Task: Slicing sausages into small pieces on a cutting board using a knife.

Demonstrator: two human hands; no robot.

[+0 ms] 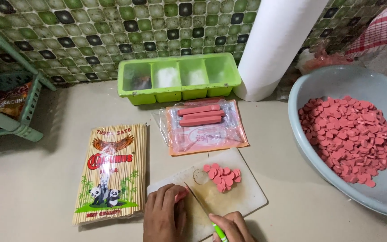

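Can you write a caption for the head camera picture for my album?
Left hand steadies a sausage while right hand slices it with a knife.

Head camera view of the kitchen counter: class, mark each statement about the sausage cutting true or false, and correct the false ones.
1. The right hand holds a knife with a green handle. True.
2. The left hand rests on the packet of skewers. False: it holds a sausage piece on the cutting board.
3. The grey basin holds many pink slices. True.
4. The open sausage packet is empty. False: whole sausages lie in it.
5. A small pile of slices lies on the board. True.
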